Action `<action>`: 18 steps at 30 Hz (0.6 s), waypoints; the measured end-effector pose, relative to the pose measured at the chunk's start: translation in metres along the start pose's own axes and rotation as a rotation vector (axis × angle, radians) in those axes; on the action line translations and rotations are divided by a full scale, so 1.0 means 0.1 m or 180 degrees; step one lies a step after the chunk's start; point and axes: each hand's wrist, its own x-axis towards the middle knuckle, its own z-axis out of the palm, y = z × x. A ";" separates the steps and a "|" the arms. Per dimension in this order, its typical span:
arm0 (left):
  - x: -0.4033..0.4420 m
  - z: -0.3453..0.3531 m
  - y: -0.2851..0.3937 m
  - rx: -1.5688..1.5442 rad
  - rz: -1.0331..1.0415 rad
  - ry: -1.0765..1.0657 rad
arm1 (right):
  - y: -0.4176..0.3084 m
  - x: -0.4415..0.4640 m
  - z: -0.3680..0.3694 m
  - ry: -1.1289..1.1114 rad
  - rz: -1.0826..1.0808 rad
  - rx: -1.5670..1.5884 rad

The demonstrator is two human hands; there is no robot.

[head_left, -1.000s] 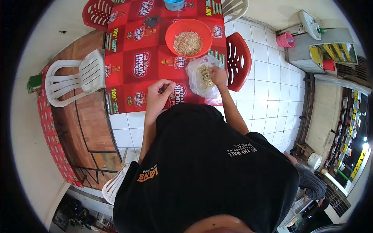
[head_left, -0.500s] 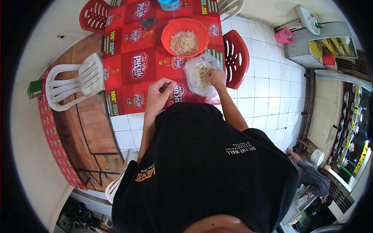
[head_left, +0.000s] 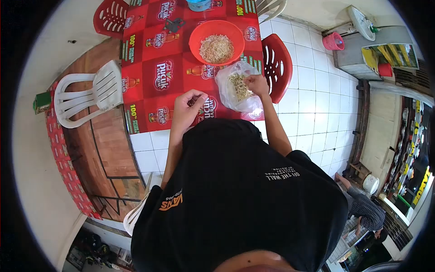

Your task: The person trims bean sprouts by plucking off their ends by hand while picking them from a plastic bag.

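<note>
A clear plastic bag [head_left: 228, 94] lies open near the table's front edge, with bean sprouts [head_left: 240, 87] heaped inside. Over the bag's right side is my right hand [head_left: 258, 85], its fingertips pinched together at the edge of the sprouts. To the left of the bag, my left hand [head_left: 187, 109] hovers above the table edge with its fingers curled in; whatever they hold is hidden or too small to make out. Behind the bag stands a red-orange basin [head_left: 195, 43] containing more bean sprouts [head_left: 216, 49].
A red printed cloth covers the table [head_left: 145, 93]. Toward its far end are a blue container [head_left: 199, 5] and a small dark object [head_left: 174, 25]. A red chair [head_left: 282, 68] stands at the right, a white chair [head_left: 106, 86] at the left. Another person [head_left: 367, 211] is far off at lower right.
My right hand has shifted right and slightly up, from over the sprouts toward the bag's right side. My left hand stays nearly still. The view has shifted slightly.
</note>
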 end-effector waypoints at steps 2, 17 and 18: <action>0.01 0.03 0.00 -0.0006 0.0004 -0.0045 | 0.03 0.00 -0.04 -0.0037 -0.0075 -0.0072; -0.01 -0.02 -0.05 -0.0019 -0.0004 0.0012 | 0.09 0.17 0.24 -0.0048 0.0026 -0.0767; -0.02 -0.04 -0.07 -0.0024 -0.0003 0.0051 | 0.10 0.14 0.20 -0.0021 0.0056 -0.0714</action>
